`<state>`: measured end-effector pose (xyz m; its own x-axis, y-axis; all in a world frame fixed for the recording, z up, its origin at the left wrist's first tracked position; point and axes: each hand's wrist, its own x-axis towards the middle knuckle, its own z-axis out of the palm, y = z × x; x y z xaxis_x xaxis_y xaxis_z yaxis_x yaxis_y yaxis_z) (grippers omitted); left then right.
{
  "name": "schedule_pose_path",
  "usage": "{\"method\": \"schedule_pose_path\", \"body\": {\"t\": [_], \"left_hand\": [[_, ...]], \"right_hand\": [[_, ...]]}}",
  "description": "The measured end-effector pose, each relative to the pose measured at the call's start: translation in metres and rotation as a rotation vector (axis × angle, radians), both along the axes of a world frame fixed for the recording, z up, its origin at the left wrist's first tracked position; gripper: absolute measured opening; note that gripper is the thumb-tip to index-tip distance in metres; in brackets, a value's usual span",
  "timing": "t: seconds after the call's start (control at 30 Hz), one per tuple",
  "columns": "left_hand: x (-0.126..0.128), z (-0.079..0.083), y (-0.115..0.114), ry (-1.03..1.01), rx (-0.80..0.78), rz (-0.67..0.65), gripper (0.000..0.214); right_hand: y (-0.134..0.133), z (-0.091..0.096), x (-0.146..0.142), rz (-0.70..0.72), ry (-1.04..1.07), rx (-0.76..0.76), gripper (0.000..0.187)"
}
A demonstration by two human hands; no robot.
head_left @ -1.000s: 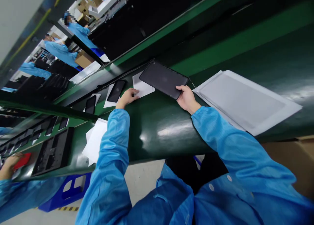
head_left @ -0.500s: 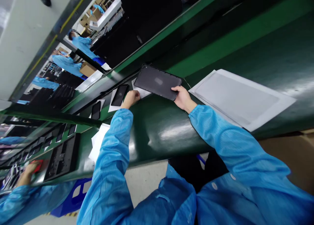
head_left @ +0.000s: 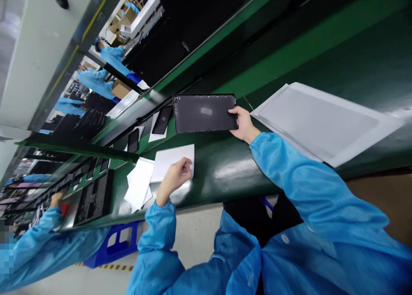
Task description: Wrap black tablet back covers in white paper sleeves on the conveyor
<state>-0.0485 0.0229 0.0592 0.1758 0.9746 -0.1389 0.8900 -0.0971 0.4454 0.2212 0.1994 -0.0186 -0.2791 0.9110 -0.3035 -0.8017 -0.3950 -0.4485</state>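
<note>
A flat black tablet back cover [head_left: 205, 113], with small clips along its edges and a camera hole at one corner, is held level above the green bench. My right hand [head_left: 243, 124] grips its right end, thumb on the face. Lower and to the left, my left hand [head_left: 176, 175] pinches the right edge of a white sheet [head_left: 170, 153]. That sheet is beside a loose stack of white papers [head_left: 140, 185]. Left of the cover, a black phone-like part [head_left: 162, 120] lies on white paper.
A large sheet in a translucent sleeve [head_left: 328, 121] lies on the green bench [head_left: 222, 170] at right. Toward the left are a black tray [head_left: 95, 196], more dark devices and a co-worker's hand [head_left: 57, 199]. A blue plastic stool [head_left: 120, 243] stands below the bench.
My left hand has drawn the white sheet from beside the cover down and left, toward the paper stack. My right hand has turned the cover so its long edges run nearly horizontal.
</note>
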Motion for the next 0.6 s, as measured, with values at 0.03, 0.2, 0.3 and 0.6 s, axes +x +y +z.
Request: {"method": "schedule_pose_path", "body": {"t": [0.03, 0.2, 0.3, 0.6], "left_hand": [[0.004, -0.008, -0.009, -0.025, -0.021, 0.001, 0.025], [0.005, -0.034, -0.021, -0.091, -0.022, 0.024, 0.034], [0.000, -0.039, -0.021, -0.081, 0.047, 0.044, 0.027], [-0.001, -0.046, -0.010, 0.167, 0.188, 0.176, 0.018]], "right_hand": [[-0.001, -0.001, 0.000, 0.008, -0.003, 0.005, 0.025], [-0.004, -0.004, 0.000, 0.044, -0.020, 0.067, 0.033], [-0.005, -0.006, 0.000, 0.044, -0.033, 0.129, 0.042], [-0.007, -0.008, 0.001, 0.025, -0.119, 0.258, 0.059]]}}
